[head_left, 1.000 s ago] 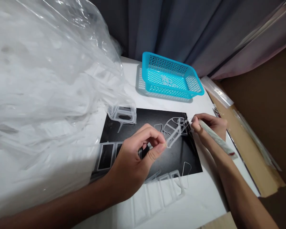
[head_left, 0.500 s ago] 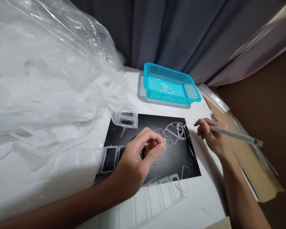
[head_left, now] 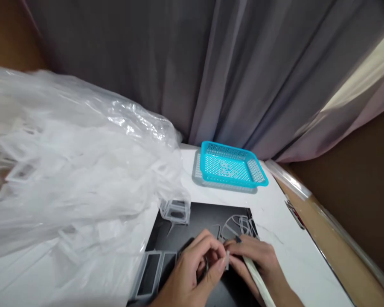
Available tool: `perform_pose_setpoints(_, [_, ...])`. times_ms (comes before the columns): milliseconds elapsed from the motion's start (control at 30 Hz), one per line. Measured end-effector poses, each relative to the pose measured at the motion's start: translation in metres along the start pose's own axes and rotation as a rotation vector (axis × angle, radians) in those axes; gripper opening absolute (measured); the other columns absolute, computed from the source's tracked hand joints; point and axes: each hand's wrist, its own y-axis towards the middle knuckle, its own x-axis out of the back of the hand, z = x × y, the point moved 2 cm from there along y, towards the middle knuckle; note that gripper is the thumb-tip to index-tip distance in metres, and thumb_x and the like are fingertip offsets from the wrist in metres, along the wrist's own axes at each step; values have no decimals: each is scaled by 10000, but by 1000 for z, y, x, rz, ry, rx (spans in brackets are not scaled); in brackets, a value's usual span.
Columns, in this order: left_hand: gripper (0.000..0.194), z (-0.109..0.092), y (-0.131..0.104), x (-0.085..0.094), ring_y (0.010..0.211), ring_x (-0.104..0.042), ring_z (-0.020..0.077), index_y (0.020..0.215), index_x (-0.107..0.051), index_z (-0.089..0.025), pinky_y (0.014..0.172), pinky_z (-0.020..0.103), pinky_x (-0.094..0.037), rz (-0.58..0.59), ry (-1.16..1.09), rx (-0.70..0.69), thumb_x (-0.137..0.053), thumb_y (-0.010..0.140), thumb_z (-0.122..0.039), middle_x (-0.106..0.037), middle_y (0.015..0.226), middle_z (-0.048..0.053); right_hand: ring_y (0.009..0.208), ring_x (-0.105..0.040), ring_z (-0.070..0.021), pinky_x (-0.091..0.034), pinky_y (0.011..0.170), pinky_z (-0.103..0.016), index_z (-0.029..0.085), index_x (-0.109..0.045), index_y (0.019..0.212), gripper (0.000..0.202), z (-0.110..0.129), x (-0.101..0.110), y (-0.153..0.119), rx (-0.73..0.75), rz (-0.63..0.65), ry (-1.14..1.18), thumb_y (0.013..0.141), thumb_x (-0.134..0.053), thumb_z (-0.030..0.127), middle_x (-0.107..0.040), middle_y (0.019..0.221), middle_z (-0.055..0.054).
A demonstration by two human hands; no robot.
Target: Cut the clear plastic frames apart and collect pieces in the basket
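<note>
My left hand (head_left: 196,268) pinches a small translucent piece (head_left: 227,260) between thumb and forefinger, over a black sheet (head_left: 198,221). Right beside it, my right hand (head_left: 259,260) has its fingertips at the same piece. A pale, long strip-like tool (head_left: 257,281) lies in my right hand, its lower end running toward the bottom edge. Thin clear plastic frames (head_left: 237,226) rest on the sheet behind my hands. More rectangular frames (head_left: 149,273) lie to the left of my left hand.
A blue perforated basket (head_left: 233,184) with small white pieces inside stands behind the black sheet. A large clear plastic bag (head_left: 83,170) full of pale pieces fills the left. Grey curtains (head_left: 147,64) hang behind. A metal clip (head_left: 295,214) sits at the right table edge.
My right hand has moved left and met my left hand at the small piece. The view has tilted up, so the table things appear lower.
</note>
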Motion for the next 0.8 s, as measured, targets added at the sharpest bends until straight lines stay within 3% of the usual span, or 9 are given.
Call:
perform_pose_setpoints(167, [379,-7,-1,2,831,-516,159,956,-615,-235,768,296,-409,-40,-65,67,-565,1111,-578,-518,926,0,899,-804,-235,-633,833,-312,297,-840,1275,318,3,3,4,-229,-7,112,965,-821,367,-858,1038,-72])
perform_pose_setpoints(233, [376,-7,-2,1,817,-510,154,949,-606,-236,751,291,-403,-55,-111,69,-583,1105,-577,-511,910,-6,950,-814,-240,-637,887,-317,286,-858,1244,307,2,4,4,-326,0,221,954,-842,387,-869,1068,-80])
perform_pose_setpoints(367, [377,0,-2,1,765,-486,153,999,-584,-246,725,294,-387,-98,-168,108,-560,1114,-604,-497,827,-21,743,-775,-172,-613,712,-241,255,-887,1074,201,-1,7,1,-501,-66,539,942,-873,406,-865,890,-62])
perform_pose_setpoints(600, [404,5,2,0,756,-488,159,1033,-566,-248,724,306,-370,-107,-198,190,-591,1086,-647,-528,804,-25,599,-692,-116,-576,591,-211,222,-859,1056,241,2,10,1,-568,-185,855,889,-931,380,-808,797,-31])
perform_pose_setpoints(800, [378,5,-1,1,782,-556,167,1097,-613,-262,729,306,-396,-96,-169,204,-536,1110,-632,-599,826,-16,598,-714,-121,-612,602,-227,227,-867,1032,221,3,11,2,-596,-204,857,891,-932,385,-828,839,-39])
